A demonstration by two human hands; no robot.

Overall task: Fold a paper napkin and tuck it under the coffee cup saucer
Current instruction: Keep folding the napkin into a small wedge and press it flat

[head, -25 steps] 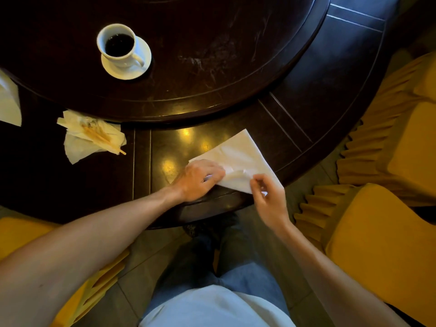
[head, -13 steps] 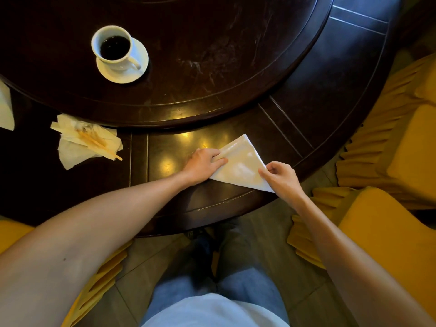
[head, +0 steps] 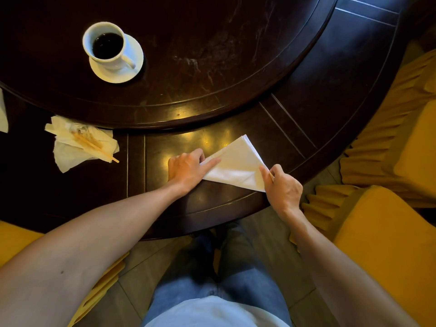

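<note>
1. Head view: we see the napkin (head: 236,167), folded into a triangle, lying flat on the dark table (head: 306,79) near its front edge.
2. Our left hand (head: 187,168) presses its left corner, forefinger stretched out.
3. Our right hand (head: 282,185) pinches its right corner.
4. The coffee cup (head: 106,44) sits on its saucer (head: 132,69), well apart, far left.

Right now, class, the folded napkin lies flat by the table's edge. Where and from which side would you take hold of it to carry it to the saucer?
Probably best: pinch the folded napkin at its long folded edge nearest the person, coming from the table's edge. There the layers are joined, so they should not fan open, unlike the far tip, where loose layers show.
</note>
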